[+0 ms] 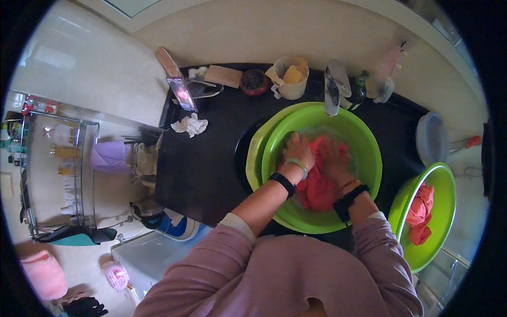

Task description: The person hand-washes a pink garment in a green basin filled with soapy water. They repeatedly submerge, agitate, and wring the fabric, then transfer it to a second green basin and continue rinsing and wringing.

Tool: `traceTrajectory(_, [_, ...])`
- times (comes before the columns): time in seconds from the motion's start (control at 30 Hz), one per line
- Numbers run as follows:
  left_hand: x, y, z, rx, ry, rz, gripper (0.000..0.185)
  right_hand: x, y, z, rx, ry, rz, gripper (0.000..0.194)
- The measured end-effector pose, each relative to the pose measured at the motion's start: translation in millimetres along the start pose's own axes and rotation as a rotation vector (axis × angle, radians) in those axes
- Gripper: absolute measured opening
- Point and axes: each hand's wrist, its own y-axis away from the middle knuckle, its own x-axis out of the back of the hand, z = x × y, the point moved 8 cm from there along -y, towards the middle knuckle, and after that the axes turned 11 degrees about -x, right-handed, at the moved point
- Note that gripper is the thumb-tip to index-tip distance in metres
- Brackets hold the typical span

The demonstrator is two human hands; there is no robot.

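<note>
Red wet cloth (317, 188) lies in water inside a bright green plastic basin (368, 158), which is set in a yellow-green basin (253, 158). My left hand (300, 152) is down on the cloth's left side, its fingers spread and partly under water. On the right side, my right hand (336, 162) reaches into the water over the same cloth; its fingers are blurred. Whether either hand grips the fabric is not clear. A light bangle and a black band circle my left wrist; a red cord and a black strap circle my right.
A metal faucet (332, 89) overhangs the basin's far rim. Behind stand a mug (295, 85), a dark round pot (254, 82) and a green bottle (358, 93). A lit phone (182, 94) leans left, near crumpled tissue (191, 125). At right, another green basin (439, 237) holds red cloth (420, 214).
</note>
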Motion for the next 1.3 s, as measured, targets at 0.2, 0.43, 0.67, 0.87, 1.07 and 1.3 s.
traceTrajectory(0.2, [-41,-38,-2,-0.107,0.447,0.064,0.061,-14,-35,27,-0.244,-0.455,0.031,0.06])
traceTrajectory(0.43, [-111,-33,-6,0.446,2.143,-0.259,0.042,-7,-12,-9,-0.579,-1.731,-0.266,0.031])
traceTrajectory(0.67, [-80,-18,2,-0.129,1.101,-0.211,0.029,57,-8,-25,-0.253,-0.696,0.23,0.02])
traceTrajectory(0.87, [-69,-11,-13,0.243,1.383,0.09,0.033,24,-27,19,-0.289,-0.366,0.22,0.022])
traceTrajectory(1.07, [-4,-8,4,0.021,0.071,0.001,0.044,8,-6,21,-0.405,-0.112,0.077,0.041])
traceTrajectory(1.3, [-47,8,-6,0.221,0.326,-0.329,0.05,-3,7,-6,0.019,0.017,-0.211,0.067])
